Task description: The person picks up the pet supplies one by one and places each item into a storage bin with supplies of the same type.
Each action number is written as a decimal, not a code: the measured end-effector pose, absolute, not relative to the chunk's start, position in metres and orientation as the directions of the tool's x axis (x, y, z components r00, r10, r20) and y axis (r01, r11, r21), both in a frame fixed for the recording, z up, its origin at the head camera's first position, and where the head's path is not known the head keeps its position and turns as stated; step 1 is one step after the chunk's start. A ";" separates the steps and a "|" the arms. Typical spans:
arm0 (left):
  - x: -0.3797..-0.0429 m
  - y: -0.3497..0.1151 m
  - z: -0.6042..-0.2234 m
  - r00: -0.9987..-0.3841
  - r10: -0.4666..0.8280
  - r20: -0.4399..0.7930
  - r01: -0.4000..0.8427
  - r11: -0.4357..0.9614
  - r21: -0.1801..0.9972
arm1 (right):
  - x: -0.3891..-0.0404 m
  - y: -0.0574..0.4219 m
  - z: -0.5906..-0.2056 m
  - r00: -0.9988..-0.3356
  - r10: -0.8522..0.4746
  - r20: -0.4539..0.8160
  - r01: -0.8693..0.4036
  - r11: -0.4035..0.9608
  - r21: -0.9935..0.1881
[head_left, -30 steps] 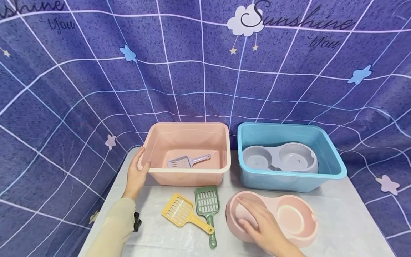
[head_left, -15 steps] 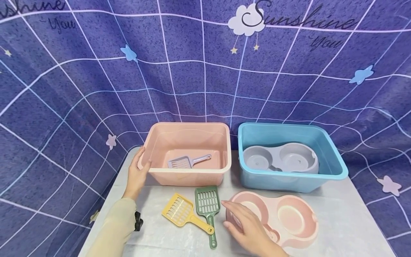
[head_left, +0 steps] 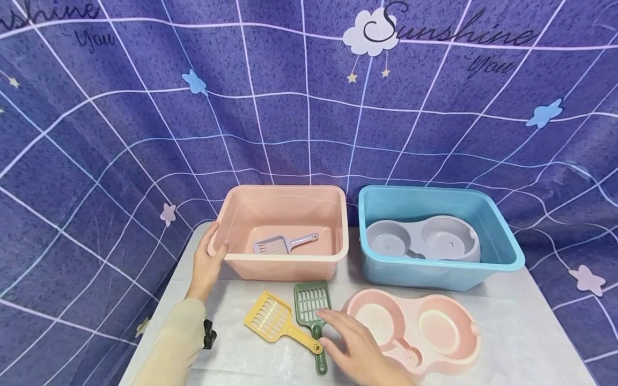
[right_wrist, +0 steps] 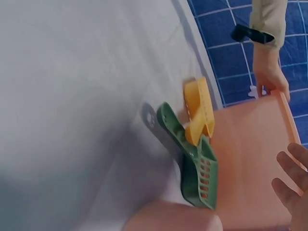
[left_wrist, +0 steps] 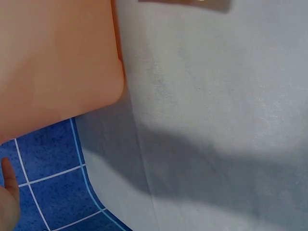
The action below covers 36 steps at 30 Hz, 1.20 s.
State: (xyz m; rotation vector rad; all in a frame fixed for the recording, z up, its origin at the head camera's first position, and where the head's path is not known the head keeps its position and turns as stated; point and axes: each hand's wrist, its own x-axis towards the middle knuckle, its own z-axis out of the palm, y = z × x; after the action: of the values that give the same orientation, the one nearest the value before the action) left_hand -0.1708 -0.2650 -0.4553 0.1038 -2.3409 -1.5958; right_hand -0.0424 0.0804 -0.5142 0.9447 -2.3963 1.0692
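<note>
My left hand (head_left: 206, 262) grips the front left corner of a pink litter box (head_left: 282, 269), thumb at the front rim. A lavender litter scoop (head_left: 304, 239) lies inside the box. Above the handle of a green litter scoop (head_left: 316, 328) hovers my right hand (head_left: 357, 348), its fingers extended and spread; in the right wrist view that hand (right_wrist: 294, 183) shows apart from the scoop. A yellow litter scoop (head_left: 298, 335) has its handle end across the green handle. To the right, a pink double pet bowl (head_left: 410, 311) stands on the table.
A blue litter box (head_left: 434, 274) stands at the back right, with a grey double pet bowl (head_left: 416, 236) inside. Behind both boxes hangs a purple-blue curtain (head_left: 309, 107). The table's white cover (head_left: 232, 354) shows at the front left.
My right hand has moved left from over the left cup of the pink double bowl to above the green scoop. My left hand stays at the pink box's corner.
</note>
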 end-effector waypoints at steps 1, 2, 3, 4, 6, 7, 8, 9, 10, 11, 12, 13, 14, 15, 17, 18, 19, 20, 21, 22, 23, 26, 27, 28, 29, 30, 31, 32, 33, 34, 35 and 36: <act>-0.171 -0.265 -0.456 -0.951 -0.229 0.209 0.112 0.376 0.920 | -0.041 0.079 -0.515 -0.723 -0.432 0.539 -0.689 0.493 -0.531; -0.172 -0.266 -0.457 -0.951 -0.227 0.210 0.114 0.373 0.921 | -0.040 0.077 -0.516 -0.732 -0.434 0.525 -0.680 0.492 -0.543; -0.172 -0.267 -0.459 -0.951 -0.226 0.211 0.117 0.369 0.922 | -0.039 0.075 -0.517 -0.741 -0.436 0.510 -0.671 0.493 -0.554; -0.174 -0.269 -0.462 -0.950 -0.226 0.215 0.122 0.365 0.923 | -0.038 0.073 -0.518 -0.751 -0.438 0.494 -0.660 0.495 -0.565; -0.178 -0.272 -0.470 -0.947 -0.230 0.223 0.129 0.364 0.923 | -0.037 0.068 -0.520 -0.758 -0.443 0.479 -0.652 0.495 -0.575; -0.180 -0.274 -0.475 -0.946 -0.233 0.227 0.131 0.366 0.921 | -0.036 0.067 -0.521 -0.759 -0.445 0.475 -0.651 0.493 -0.578; -0.182 -0.276 -0.479 -0.944 -0.236 0.232 0.135 0.369 0.920 | -0.036 0.065 -0.523 -0.759 -0.449 0.472 -0.651 0.488 -0.582; -0.184 -0.278 -0.484 -0.942 -0.240 0.237 0.136 0.373 0.918 | -0.035 0.063 -0.524 -0.757 -0.452 0.472 -0.653 0.484 -0.583; -0.186 -0.280 -0.488 -0.939 -0.244 0.241 0.136 0.379 0.915 | -0.035 0.061 -0.525 -0.758 -0.452 0.471 -0.651 0.477 -0.590; -0.187 -0.280 -0.491 -0.938 -0.245 0.246 0.139 0.384 0.913 | -0.036 0.059 -0.527 -0.756 -0.452 0.473 -0.653 0.466 -0.598; -0.187 -0.281 -0.493 -0.936 -0.247 0.250 0.142 0.386 0.911 | -0.036 0.058 -0.528 -0.757 -0.452 0.471 -0.651 0.458 -0.606; -0.188 -0.281 -0.494 -0.935 -0.247 0.255 0.146 0.386 0.911 | -0.036 0.056 -0.529 -0.762 -0.450 0.466 -0.644 0.452 -0.617; -0.188 -0.282 -0.495 -0.934 -0.247 0.259 0.150 0.385 0.910 | -0.037 0.055 -0.530 -0.767 -0.450 0.457 -0.636 0.444 -0.630; -0.188 -0.282 -0.495 -0.933 -0.248 0.261 0.152 0.386 0.910 | -0.037 0.053 -0.531 -0.774 -0.449 0.446 -0.626 0.439 -0.644; -0.188 -0.282 -0.495 -0.932 -0.249 0.265 0.157 0.382 0.911 | -0.039 0.049 -0.533 -0.788 -0.449 0.420 -0.603 0.428 -0.673; -0.189 -0.282 -0.495 -0.932 -0.250 0.264 0.156 0.381 0.911 | -0.039 0.048 -0.534 -0.797 -0.449 0.404 -0.588 0.427 -0.687; -0.189 -0.282 -0.495 -0.932 -0.250 0.262 0.154 0.380 0.912 | -0.040 0.046 -0.536 -0.805 -0.448 0.388 -0.574 0.425 -0.700; -0.189 -0.282 -0.494 -0.933 -0.250 0.259 0.152 0.380 0.913 | -0.040 0.045 -0.537 -0.813 -0.447 0.374 -0.561 0.423 -0.712; -0.189 -0.281 -0.494 -0.934 -0.250 0.256 0.149 0.380 0.913 | -0.041 0.043 -0.539 -0.819 -0.445 0.363 -0.551 0.428 -0.716; -0.189 -0.281 -0.493 -0.935 -0.249 0.252 0.145 0.379 0.914 | -0.041 0.042 -0.540 -0.825 -0.442 0.352 -0.540 0.433 -0.722; -0.188 -0.280 -0.491 -0.937 -0.248 0.247 0.142 0.378 0.915 | -0.041 0.041 -0.542 -0.830 -0.440 0.344 -0.532 0.438 -0.724; -0.184 -0.276 -0.481 -0.942 -0.242 0.235 0.138 0.359 0.923 | -0.042 0.037 -0.548 -0.836 -0.432 0.338 -0.526 0.457 -0.717; -0.182 -0.275 -0.477 -0.943 -0.239 0.231 0.137 0.355 0.925 | -0.042 0.036 -0.550 -0.837 -0.430 0.338 -0.526 0.462 -0.714; -0.180 -0.273 -0.472 -0.945 -0.237 0.228 0.135 0.352 0.926 | -0.042 0.034 -0.552 -0.838 -0.425 0.341 -0.526 0.467 -0.711; -0.178 -0.271 -0.468 -0.946 -0.234 0.225 0.134 0.349 0.927 | -0.042 0.033 -0.553 -0.839 -0.420 0.346 -0.528 0.471 -0.707; -0.175 -0.269 -0.464 -0.947 -0.232 0.223 0.133 0.349 0.928 | -0.042 0.031 -0.555 -0.841 -0.414 0.349 -0.527 0.478 -0.703; -0.173 -0.267 -0.460 -0.947 -0.232 0.221 0.129 0.356 0.926 | -0.043 0.030 -0.556 -0.843 -0.406 0.352 -0.524 0.478 -0.704; -0.172 -0.266 -0.458 -0.948 -0.232 0.220 0.125 0.364 0.923 | -0.043 0.028 -0.557 -0.846 -0.398 0.355 -0.522 0.481 -0.705; -0.171 -0.265 -0.457 -0.948 -0.233 0.218 0.120 0.373 0.920 | -0.043 0.026 -0.559 -0.849 -0.390 0.357 -0.519 0.486 -0.703; -0.170 -0.264 -0.456 -0.947 -0.234 0.218 0.117 0.379 0.918 | -0.043 0.025 -0.560 -0.851 -0.383 0.361 -0.517 0.486 -0.704; -0.170 -0.263 -0.455 -0.947 -0.235 0.220 0.117 0.384 0.916 | -0.044 0.023 -0.561 -0.853 -0.376 0.363 -0.515 0.488 -0.705; -0.170 -0.263 -0.455 -0.946 -0.237 0.222 0.119 0.385 0.915 | -0.044 0.021 -0.563 -0.855 -0.370 0.362 -0.511 0.487 -0.708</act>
State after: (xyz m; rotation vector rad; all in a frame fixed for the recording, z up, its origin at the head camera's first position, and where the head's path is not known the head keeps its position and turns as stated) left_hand -0.1696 -0.2629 -0.4551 0.1033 -2.3320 -1.5811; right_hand -0.0440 0.0214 -0.5628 0.7673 -2.5670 1.3053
